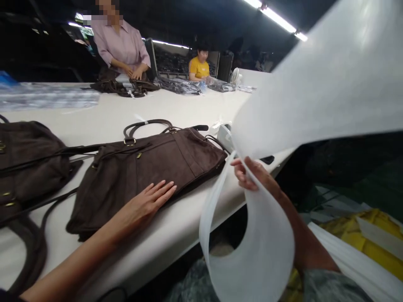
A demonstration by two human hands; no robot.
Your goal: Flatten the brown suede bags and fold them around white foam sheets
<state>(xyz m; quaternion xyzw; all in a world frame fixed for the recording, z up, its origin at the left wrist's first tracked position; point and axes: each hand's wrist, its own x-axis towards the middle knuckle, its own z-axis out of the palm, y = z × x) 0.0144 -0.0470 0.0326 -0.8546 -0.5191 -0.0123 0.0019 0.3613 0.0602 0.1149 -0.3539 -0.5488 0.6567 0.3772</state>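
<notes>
My left hand lies flat on the front of a dark brown handbag, fingers stretched out. The bag rests on its side on the white table, its handles toward the far side. To the right of the bag, my right hand is closed on a large translucent white plastic sheet. Part of the sheet rises to the upper right, and the rest curls in a loop below the hand, past the table edge. The sheet covers part of the right hand.
Another brown bag with straps lies at the left. Across the white table, a person in a pink shirt handles a dark bag; farther off sits a person in yellow. Yellow material and white sheets lie low at the right.
</notes>
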